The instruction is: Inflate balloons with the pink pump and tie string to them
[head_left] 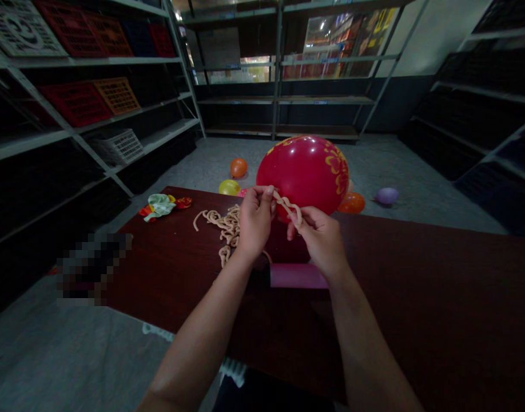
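Note:
A twisted beige cord (287,204) stretches between my two hands above the dark red table (400,269). My left hand (256,218) pinches its left end, and my right hand (318,233) pinches the right end. Directly behind the cord is a large red balloon (303,169) with yellow patterns; whether the cord touches it cannot be told. A pile of loose beige cords (229,225) lies on the table just left of my left hand. Below my hands, a pink cylinder (297,276) lies on the table, its right end by my right wrist.
Deflated balloons (160,206) lie at the table's back left. Beyond the table, an orange balloon (238,167), a yellow balloon (229,187) and a purple balloon (386,195) are on the floor. Metal shelves (277,100) with crates on the left (116,95) stand around.

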`<state>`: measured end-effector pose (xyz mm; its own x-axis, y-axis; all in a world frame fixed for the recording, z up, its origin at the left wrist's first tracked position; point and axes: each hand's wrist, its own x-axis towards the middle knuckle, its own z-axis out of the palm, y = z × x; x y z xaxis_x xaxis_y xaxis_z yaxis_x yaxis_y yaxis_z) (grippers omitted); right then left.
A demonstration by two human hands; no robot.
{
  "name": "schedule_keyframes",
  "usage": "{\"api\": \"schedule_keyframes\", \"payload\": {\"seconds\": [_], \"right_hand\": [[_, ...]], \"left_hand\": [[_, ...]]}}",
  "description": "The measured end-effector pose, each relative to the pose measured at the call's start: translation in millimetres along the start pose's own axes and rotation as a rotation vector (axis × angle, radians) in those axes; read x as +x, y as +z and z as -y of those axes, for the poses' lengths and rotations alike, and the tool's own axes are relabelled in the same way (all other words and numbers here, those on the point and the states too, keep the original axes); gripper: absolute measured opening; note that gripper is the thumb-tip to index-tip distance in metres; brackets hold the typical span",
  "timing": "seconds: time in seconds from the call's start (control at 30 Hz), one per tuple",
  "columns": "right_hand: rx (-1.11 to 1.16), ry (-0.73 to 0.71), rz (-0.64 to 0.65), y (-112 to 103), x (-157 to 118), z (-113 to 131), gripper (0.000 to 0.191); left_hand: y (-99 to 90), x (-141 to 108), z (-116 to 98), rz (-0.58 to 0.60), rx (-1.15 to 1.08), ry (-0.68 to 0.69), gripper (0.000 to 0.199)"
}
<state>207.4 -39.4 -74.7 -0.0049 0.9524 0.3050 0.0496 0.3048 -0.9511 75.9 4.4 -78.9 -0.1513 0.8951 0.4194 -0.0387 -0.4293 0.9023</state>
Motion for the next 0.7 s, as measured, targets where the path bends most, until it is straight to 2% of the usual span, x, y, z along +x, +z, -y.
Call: {"api": "schedule_keyframes", "payload": {"seconds": [0.07,0.17,0.27,0.37,0.43,0.53,0.7], "right_hand": [[-0.007,0.0,0.004,0,0,0,0.026],[0.028,-0.006,-0.046,0,0,0,0.024],[0.074,-0.036,-0.119,-1,0,0,0.023],[0.079,-0.057,-0.151,-2,0,1,0.022],[0.076,-0.058,-0.168,-2,0,1,0.022],[0.087,-0.067,-0.178,-3,1,-1,0.023],[0.055,-0.059,-0.078,-4,3,-6,0.03]], "left_hand": [[-1.4,2,-1,0.023,-0.065,-0.023,0.029],[-4.1,4,-6,0.128,-0.091,0.031,0.025],[-5.4,1,-14,0.265,-0.039,0.102,0.022],[-5.6,-3,-20,0.34,0.052,0.132,0.025],[-5.8,-4,-21,0.338,0.095,0.143,0.025],[-6.0,-4,-18,0.266,0.109,0.145,0.023],[-4.9,-3,-13,0.176,0.03,0.072,0.028]]}}
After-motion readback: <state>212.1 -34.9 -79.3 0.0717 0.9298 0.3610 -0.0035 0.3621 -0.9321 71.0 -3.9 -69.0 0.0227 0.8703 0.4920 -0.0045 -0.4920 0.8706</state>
